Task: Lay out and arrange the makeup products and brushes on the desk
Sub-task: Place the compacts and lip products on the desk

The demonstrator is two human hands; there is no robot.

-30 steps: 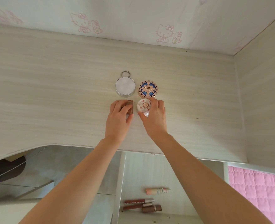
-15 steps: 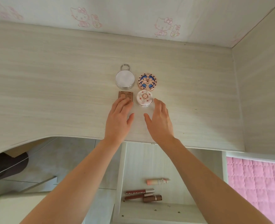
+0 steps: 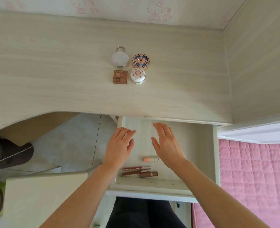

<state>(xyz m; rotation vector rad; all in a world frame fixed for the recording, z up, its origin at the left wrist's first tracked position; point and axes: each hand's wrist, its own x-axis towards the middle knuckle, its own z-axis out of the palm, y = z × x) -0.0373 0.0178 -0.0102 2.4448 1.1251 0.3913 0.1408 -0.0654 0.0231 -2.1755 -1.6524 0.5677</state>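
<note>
Four products sit in a square on the desk point(image 3: 53, 79): a silver round compact point(image 3: 120, 59) with a ring, a blue-and-gold patterned compact point(image 3: 140, 61), a brown square palette point(image 3: 120, 76) and a white domed jar point(image 3: 138, 75). Below the desk edge the drawer point(image 3: 201, 145) stands pulled out. My left hand point(image 3: 119, 146) and my right hand point(image 3: 167, 143) hover over it, fingers straight, holding nothing. Inside lie a peach tube point(image 3: 150, 159), a lettered lip gloss point(image 3: 136, 168), a slim brown stick point(image 3: 132, 173) and a brown lipstick point(image 3: 148, 174).
A side panel point(image 3: 257, 71) walls the desk on the right. A pink quilted bed point(image 3: 254, 178) lies beside the drawer. A pale chair or box top point(image 3: 42, 198) stands at lower left, with a dark object point(image 3: 7, 155) on the floor.
Both hands let go of the palette and the white jar, then drew back from the desk to above the drawer. The view tilted down.
</note>
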